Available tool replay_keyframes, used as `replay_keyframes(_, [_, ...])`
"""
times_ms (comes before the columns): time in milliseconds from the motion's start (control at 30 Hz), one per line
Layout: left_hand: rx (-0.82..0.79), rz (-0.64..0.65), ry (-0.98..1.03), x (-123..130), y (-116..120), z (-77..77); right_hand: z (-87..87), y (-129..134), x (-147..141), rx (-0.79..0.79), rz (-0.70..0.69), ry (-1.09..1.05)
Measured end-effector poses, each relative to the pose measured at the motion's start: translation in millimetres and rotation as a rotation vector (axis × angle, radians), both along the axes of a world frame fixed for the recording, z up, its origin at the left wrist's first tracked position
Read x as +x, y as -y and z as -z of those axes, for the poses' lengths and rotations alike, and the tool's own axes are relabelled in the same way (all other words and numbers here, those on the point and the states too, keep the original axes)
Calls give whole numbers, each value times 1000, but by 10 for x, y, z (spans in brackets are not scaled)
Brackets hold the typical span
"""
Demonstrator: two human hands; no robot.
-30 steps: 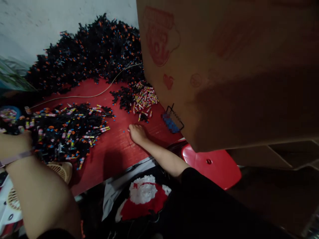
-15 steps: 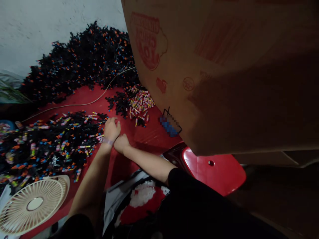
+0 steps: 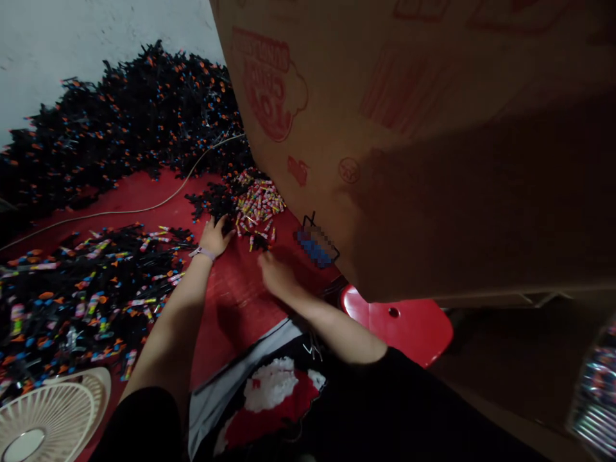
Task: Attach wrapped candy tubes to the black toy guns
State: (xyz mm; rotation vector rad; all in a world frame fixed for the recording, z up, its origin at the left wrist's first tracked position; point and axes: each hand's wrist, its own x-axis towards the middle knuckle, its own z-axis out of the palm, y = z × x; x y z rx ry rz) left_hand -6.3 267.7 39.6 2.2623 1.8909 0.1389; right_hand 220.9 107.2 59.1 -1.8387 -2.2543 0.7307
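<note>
My left hand point(image 3: 216, 236), with a pale band point(image 3: 203, 252) round its wrist, reaches to the near edge of a small heap of black plastic pieces point(image 3: 214, 200). Its thumb stands apart from the fingers, and I see nothing held. Closer to me, my right hand point(image 3: 276, 273) is over the red floor covering point(image 3: 235, 282), just short of a small pile of pink and yellow wrapped tubes point(image 3: 260, 202). Motion blurs its fingers, so their grip is unclear.
A large cardboard box point(image 3: 433, 160) fills the right side above a red plastic stool point(image 3: 404, 330). Black pieces with orange and blue tips point(image 3: 125, 115) are heaped along the wall. Mixed pieces and tubes point(image 3: 91, 289), a cable point(image 3: 144, 208) and a fan point(image 3: 52, 417) are at left.
My hands were close together and have parted. The left moved slightly forward to the small black heap; the right swung rightward towards the wrapped tubes. The view has shifted somewhat.
</note>
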Motion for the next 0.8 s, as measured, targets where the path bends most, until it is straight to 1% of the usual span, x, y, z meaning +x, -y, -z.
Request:
replay_keyframes(33, [3, 1, -3, 19, 50, 27, -30, -63, 207, 34, 133, 52])
replay_keyframes(100, [-14, -26, -14, 75, 175, 55, -79, -202, 546, 73, 349, 139])
replay_keyframes(133, [-19, -42, -24, 110, 247, 56, -91, -262, 662, 67, 415, 171])
replay_keyframes(200, [-33, -59, -43, 185, 410, 44, -77, -324, 772, 72, 455, 186])
replay_keyframes(267, [-54, -60, -53, 251, 606, 31, -8, -287, 745, 133, 423, 130])
replay_keyframes(367, [-56, -37, -45, 311, 996, 51, 175, -65, 569, 239, 324, -38])
replay_keyframes(467, [-53, -29, -16, 335, 1504, 129, 367, 227, 398, 183, 182, -170])
replay_keyframes(567, [-48, -101, 43, 344, 2047, 224, 490, 425, 335, 164, 62, -252])
replay_keyframes(633, [-7, -165, 106, 340, 2366, 266, 525, 468, 350, 176, 44, -295])
replay_keyframes(700, [46, -235, 176, 321, 2617, 276, 536, 461, 379, 179, 69, -328])
replay_keyframes(800, [117, -337, 317, 272, 2857, 226, 526, 455, 386, 185, 82, -388])
